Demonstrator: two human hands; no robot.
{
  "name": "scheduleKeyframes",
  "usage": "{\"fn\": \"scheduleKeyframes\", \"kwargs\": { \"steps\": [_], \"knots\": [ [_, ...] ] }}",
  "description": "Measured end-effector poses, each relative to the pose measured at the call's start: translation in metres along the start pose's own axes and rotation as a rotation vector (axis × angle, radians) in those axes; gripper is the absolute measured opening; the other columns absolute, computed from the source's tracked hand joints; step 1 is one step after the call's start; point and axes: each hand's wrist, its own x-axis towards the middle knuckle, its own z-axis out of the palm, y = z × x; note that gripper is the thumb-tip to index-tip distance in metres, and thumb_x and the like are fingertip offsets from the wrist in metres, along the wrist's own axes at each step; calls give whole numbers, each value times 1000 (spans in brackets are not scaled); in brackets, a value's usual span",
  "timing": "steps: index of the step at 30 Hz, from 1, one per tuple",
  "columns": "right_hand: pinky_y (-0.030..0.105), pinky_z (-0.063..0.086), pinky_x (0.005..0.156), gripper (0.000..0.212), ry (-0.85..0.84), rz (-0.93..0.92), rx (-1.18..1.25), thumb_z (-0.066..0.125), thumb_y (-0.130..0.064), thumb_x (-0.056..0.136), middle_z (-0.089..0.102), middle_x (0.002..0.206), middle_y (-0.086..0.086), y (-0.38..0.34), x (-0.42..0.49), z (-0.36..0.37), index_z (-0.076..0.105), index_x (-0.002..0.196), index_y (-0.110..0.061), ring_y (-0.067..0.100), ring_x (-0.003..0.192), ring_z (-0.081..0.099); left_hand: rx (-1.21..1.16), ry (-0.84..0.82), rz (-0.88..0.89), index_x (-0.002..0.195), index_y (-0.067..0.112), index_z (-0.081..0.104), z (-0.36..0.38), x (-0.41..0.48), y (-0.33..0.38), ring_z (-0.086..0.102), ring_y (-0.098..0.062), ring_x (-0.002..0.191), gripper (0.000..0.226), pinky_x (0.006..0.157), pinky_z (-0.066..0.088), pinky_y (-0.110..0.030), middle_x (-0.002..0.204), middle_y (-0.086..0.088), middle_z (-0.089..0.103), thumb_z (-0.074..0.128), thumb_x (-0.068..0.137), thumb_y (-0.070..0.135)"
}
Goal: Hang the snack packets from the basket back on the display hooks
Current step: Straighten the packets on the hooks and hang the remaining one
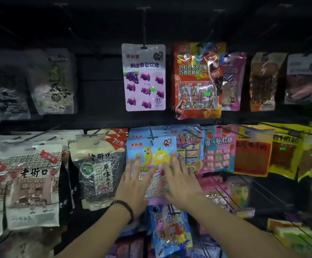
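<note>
blue cartoon-printed packet [156, 146] hangs flat

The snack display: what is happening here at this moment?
A person faces the snack display, where packets hang in rows. The left hand and the right hand both lie flat, with straight fingers, on a blue packet that hangs at the front of its hook. It seems the person is pressing the packet into place.
</note>
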Motion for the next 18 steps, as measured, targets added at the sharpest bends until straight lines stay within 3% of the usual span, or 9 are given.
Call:
{"fn": "scheduleKeyframes", "kwargs": {
  "steps": [6,9,12,14,16,18],
  "knots": [
    [59,32,126,111,30,42,65,74,-47,91,-33,170,18,3,20,10,-3,166,-20,44,163,0,25,15,-20,158,42,-25,21,27,1,-31,-56,148,127,125,-2,-63,155,-25,-48,77,82,50],
    [55,38,123,111,34,40,91,75,-41,92,-36,169,17,5,31,15,-5,167,-20,44,161,13,4,35,-19,161,42,-15,26,40,-5,-35,-53,147,119,126,-5,-61,156,-24,-48,73,82,50],
    [50,53,109,109,42,26,161,77,-39,92,-38,167,13,6,39,20,-1,166,-23,44,153,34,-125,74,-28,161,43,3,30,49,-11,-35,-48,149,109,128,6,-61,160,-17,-44,74,78,49],
    [47,60,97,105,69,21,217,76,-38,93,-38,168,11,6,41,25,2,166,-24,42,151,39,-259,111,-52,158,44,13,31,50,-9,-31,-44,152,104,126,17,-62,165,-11,-39,78,76,46],
    [40,62,88,94,134,48,317,74,-37,95,-34,170,5,4,42,30,10,164,-26,38,149,43,-450,205,-147,154,44,21,30,50,-6,-17,-40,156,101,121,28,-63,169,-7,-23,83,74,37],
    [35,61,87,83,226,139,496,74,-36,96,-21,173,-2,-1,41,32,20,159,-29,32,141,53,-661,283,-288,153,42,18,30,47,-4,-5,-35,156,105,121,30,-60,168,-3,-10,85,75,26]
  ]
}}
